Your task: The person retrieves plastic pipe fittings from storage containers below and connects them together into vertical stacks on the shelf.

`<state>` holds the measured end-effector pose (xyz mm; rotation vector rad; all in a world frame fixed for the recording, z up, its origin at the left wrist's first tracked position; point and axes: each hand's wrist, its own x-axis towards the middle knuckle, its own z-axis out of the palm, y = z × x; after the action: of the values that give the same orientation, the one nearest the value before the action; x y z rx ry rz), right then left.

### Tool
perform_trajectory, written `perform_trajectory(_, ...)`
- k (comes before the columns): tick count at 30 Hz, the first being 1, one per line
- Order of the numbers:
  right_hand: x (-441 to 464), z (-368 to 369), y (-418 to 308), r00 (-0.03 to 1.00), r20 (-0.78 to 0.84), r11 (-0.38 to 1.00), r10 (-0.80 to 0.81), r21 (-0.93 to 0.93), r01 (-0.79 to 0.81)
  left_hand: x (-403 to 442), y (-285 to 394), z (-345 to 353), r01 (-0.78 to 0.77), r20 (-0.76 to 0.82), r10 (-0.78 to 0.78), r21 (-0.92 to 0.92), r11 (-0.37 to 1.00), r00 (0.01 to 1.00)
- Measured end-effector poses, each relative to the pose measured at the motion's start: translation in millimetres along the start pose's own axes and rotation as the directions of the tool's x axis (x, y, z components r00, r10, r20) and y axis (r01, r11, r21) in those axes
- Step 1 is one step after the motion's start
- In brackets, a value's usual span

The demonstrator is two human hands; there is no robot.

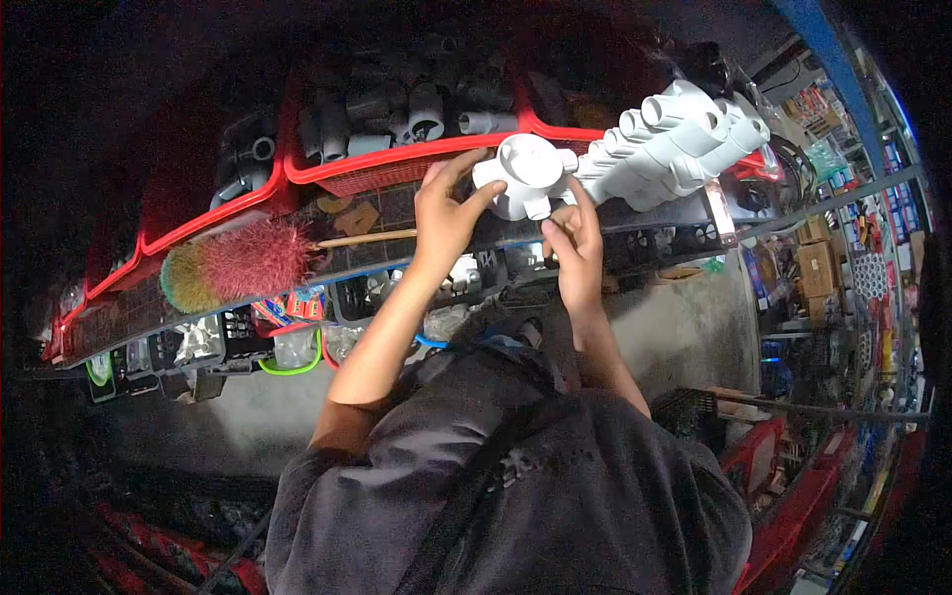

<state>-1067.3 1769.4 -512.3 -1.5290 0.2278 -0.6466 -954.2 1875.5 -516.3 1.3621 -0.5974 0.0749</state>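
A round white plastic conduit junction box [532,164] with short pipe spouts is held up over the shelf, its round opening facing me. My left hand [446,212] grips its left side between thumb and fingers. On the lower right, the fingers and thumb of my right hand [578,241] close round a spout. Just right of the box, a stacked pile of similar white junction boxes [659,149] rests on the shelf; the held box overlaps its near end in view.
Red baskets [347,164] of grey and white pipe fittings line the back of the shelf. A pink and green duster [253,260] with a wooden handle [367,238] lies at left. Bins of small goods [293,307] sit below the shelf edge. Stocked shelves [853,258] stand at right.
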Motion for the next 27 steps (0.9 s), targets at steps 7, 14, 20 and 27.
perform_trajectory(7,0,-3,11,1.0,-0.005,0.999,0.024,-0.025,-0.024,3,-5,2,-0.082,0.017,0.08,0.241,0.967,0.997)
perform_trajectory(14,-1,-6,23,0.993,-0.01,0.993,0.118,-0.025,-0.118,2,-14,4,0.013,0.031,-0.021,0.226,0.974,0.999)
perform_trajectory(20,1,-1,18,0.99,-0.053,0.991,0.131,-0.005,-0.132,-1,-13,5,-0.044,0.032,0.037,0.266,0.963,0.999)
perform_trajectory(27,2,-2,16,0.998,-0.035,0.998,-0.043,-0.036,0.041,-4,-10,8,0.015,-0.012,-0.013,0.222,0.975,1.0)
